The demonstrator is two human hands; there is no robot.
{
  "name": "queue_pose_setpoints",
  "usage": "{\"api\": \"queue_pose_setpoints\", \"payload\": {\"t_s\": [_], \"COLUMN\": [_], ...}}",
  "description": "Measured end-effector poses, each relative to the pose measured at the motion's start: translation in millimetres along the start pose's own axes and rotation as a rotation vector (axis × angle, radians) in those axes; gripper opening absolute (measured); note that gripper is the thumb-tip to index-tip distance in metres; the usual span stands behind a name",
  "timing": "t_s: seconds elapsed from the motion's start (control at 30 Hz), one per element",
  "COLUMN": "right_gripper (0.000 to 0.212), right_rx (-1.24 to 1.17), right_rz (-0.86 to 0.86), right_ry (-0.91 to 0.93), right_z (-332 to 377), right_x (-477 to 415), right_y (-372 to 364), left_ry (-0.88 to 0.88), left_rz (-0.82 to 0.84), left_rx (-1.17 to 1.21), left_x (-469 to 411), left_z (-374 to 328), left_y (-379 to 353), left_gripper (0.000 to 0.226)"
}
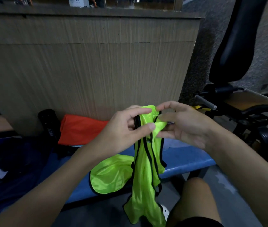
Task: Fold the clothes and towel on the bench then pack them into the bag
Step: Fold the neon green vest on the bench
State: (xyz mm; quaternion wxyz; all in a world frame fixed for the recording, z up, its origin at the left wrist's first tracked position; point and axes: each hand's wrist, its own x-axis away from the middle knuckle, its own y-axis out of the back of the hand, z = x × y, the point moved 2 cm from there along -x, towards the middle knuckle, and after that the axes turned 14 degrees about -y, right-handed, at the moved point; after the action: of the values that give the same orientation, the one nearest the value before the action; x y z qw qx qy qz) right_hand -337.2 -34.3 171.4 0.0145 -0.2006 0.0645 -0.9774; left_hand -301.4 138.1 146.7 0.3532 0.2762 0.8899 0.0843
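A neon yellow-green mesh vest with black trim hangs from both my hands above the blue bench. My left hand pinches its top strap between thumb and fingers. My right hand pinches the same top edge from the right. The vest's lower part drapes past the bench's front edge, and one flap lies on the seat. An orange garment lies folded at the back of the bench. A dark navy bag sits at the left end of the bench.
A black bottle stands beside the orange garment. A wood-panel counter wall rises behind the bench. Black gym equipment with a padded seat stands to the right. My bare knee is below the bench's front edge.
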Motion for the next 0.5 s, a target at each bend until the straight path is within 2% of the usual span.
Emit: {"api": "queue_pose_setpoints", "payload": {"t_s": [0.07, 0.13, 0.3, 0.37, 0.5], "right_gripper": [0.015, 0.017, 0.024, 0.021, 0.01], "right_rx": [-0.064, -0.1, -0.085, 0.062, 0.706], "right_rz": [0.015, 0.033, 0.092, -0.018, -0.433], "right_ry": [0.011, 0.028, 0.08, 0.144, 0.418], "right_z": [1, 1, -1, -3, -6], "right_x": [-2, -2, -3, -6, -17], "right_y": [-2, -4, -3, -1, 7], "left_ry": [0.008, 0.012, -0.027, -0.015, -0.011], "left_rz": [-0.007, -0.046, -0.202, -0.255, -0.256], "left_rx": [0.035, 0.014, -0.09, -0.127, -0.117], "left_x": [2, 4, 3, 4, 6], "left_z": [2, 5, 9, 9, 11], "left_y": [0, 0, 0, 2, 3], "left_gripper": [0.062, 0.07, 0.037, 0.032, 0.023]}}
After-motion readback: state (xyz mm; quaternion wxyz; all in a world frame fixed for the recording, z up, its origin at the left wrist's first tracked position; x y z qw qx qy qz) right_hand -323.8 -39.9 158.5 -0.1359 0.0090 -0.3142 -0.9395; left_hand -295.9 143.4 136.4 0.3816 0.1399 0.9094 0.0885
